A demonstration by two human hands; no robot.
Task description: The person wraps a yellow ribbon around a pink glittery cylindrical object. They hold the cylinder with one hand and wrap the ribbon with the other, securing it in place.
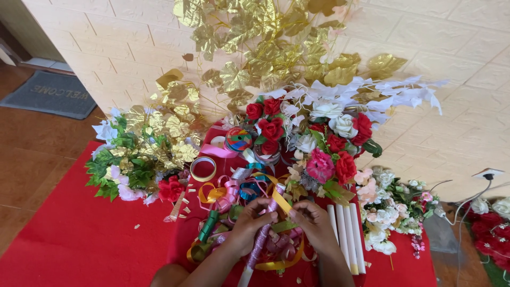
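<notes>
Low centre, over red table (pixel 95 234): left hand (pixel 248 220) and right hand (pixel 313 223) both pinched shut on glittery lilac ribbon (pixel 261 236) running up between them. Looks light, limp, slippery; best pinched flat near working end. Ribbon pile (pixel 234 194) around.

Cream brick-pattern wall (pixel 133 42), brown floor (pixel 26 159), grey doormat (pixel 50 94).

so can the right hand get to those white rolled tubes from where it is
Probably yes: the white tubes lie uncovered just beside the right hand, with nothing between, though its fingers are busy with the glittery pink ribbon.
</notes>
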